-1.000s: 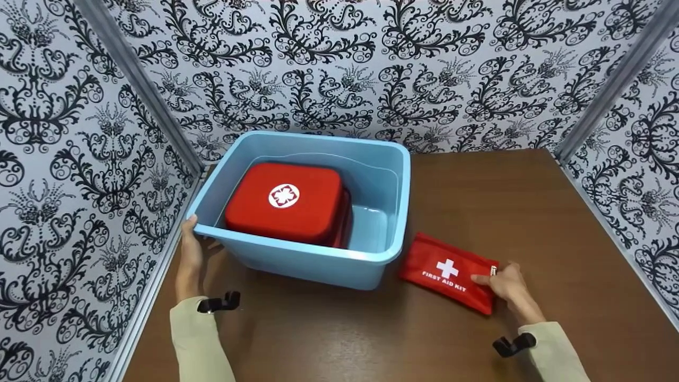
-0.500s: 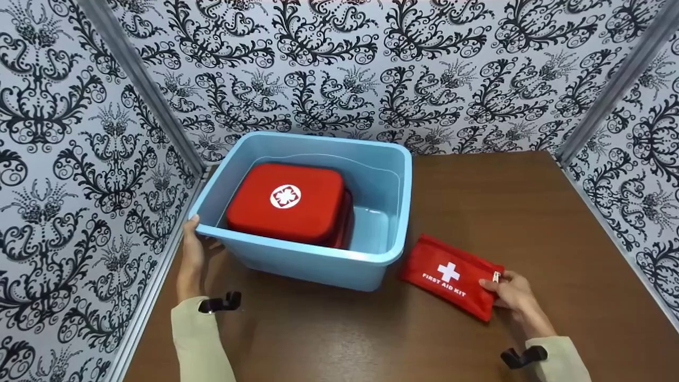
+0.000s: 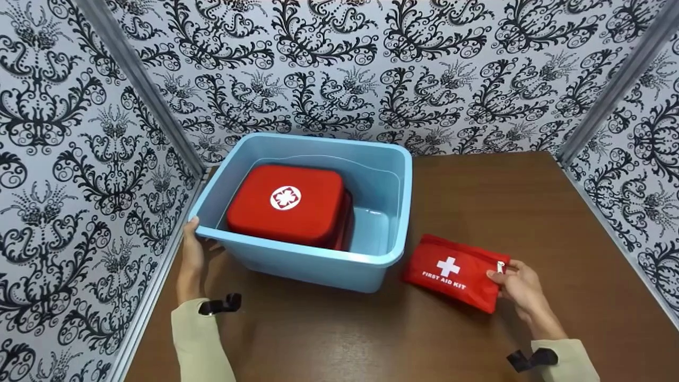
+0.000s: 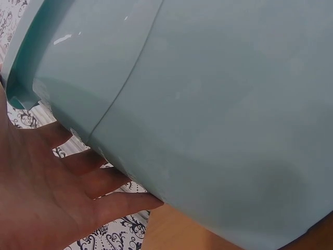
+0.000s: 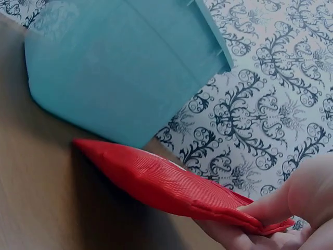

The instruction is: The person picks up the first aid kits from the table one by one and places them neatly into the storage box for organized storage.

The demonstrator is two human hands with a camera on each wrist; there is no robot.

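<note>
A red zip pouch (image 3: 451, 271) printed with a white cross and "FIRST AID KIT" is pinched at its right end by my right hand (image 3: 522, 286), thumb on top. In the right wrist view the pouch (image 5: 171, 182) slopes, its gripped end raised and its far corner low beside the bin, with shadow beneath. My left hand (image 3: 192, 249) holds the front left corner of a light blue plastic bin (image 3: 297, 268), thumb at the rim. The left wrist view shows its fingers (image 4: 112, 205) along the bin's outer wall. Inside the bin lies a red first aid case (image 3: 289, 204) with a white emblem.
Another red item (image 3: 344, 223) shows partly from under the case. The bin stands at the left on a brown wooden table (image 3: 488, 196), near the back wall. Black-and-white patterned walls (image 3: 339, 69) enclose the table at the back and sides.
My right hand has drawn back slightly to the right and raised the pouch's right end, its grip shifting to the edge. The left hand and bin stay almost in place.
</note>
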